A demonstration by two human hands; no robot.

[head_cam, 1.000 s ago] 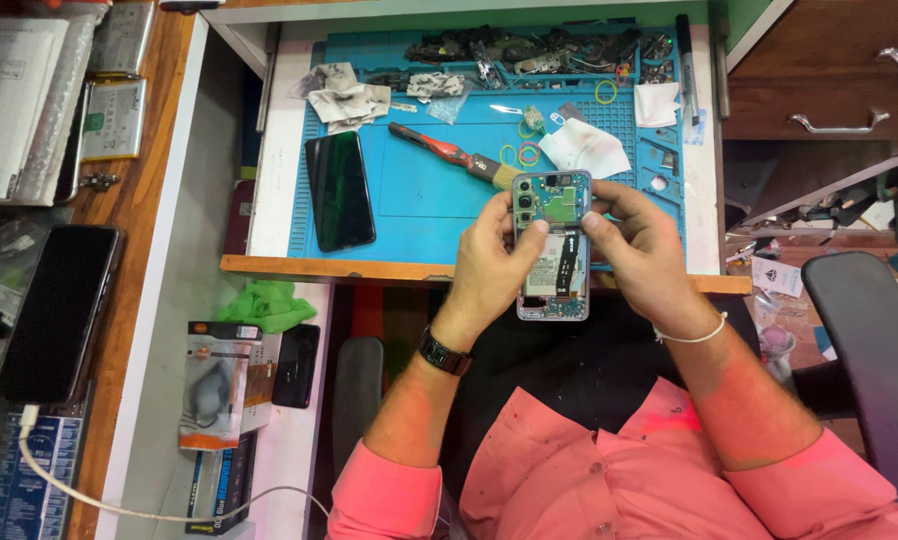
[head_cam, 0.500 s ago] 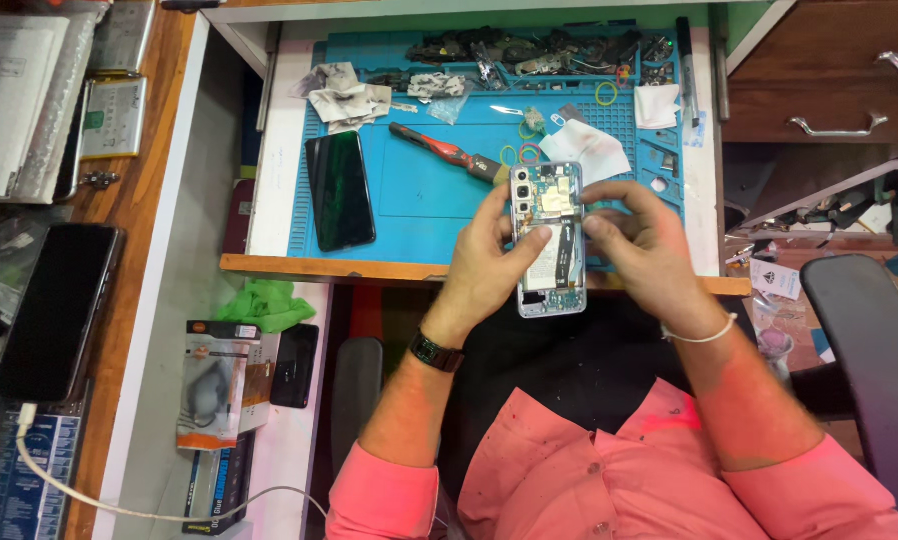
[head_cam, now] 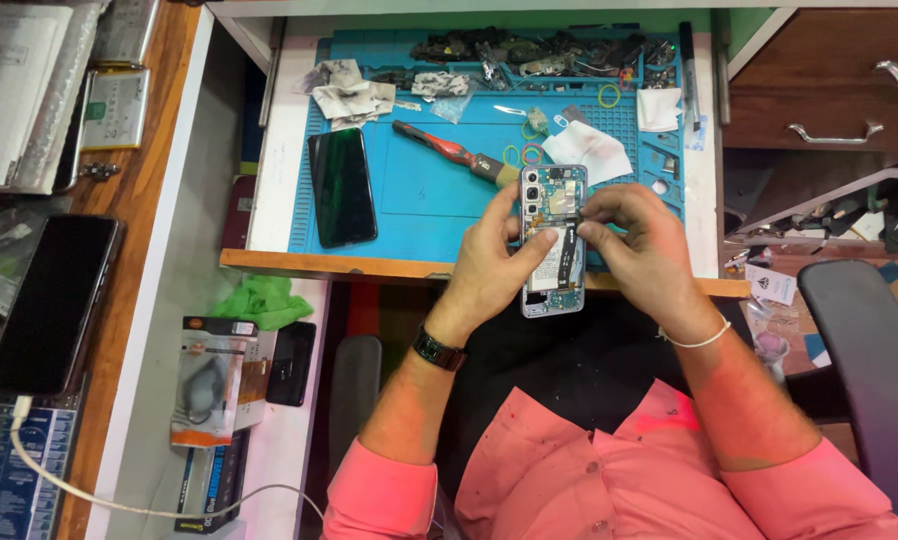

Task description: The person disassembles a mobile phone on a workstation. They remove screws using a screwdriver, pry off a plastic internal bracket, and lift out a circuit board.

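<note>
Evidently mid-disassembly: the left hand [head_cam: 489, 262] grips the opened silver smartphone with exposed circuit boards [head_cam: 553, 240] over the blue silicone mat's [head_cam: 429, 195] 5 o'clock edge, while the right hand [head_cam: 634, 240] pinches something at its 3 o'clock side. Lifting that part needs gentle, steady fingertips.

Left hand [head_cam: 489, 262] grips opened phone [head_cam: 553, 240] | right hand [head_cam: 637, 245] pinches its middle | screwdriver [head_cam: 449, 153] just beyond the grip
</note>
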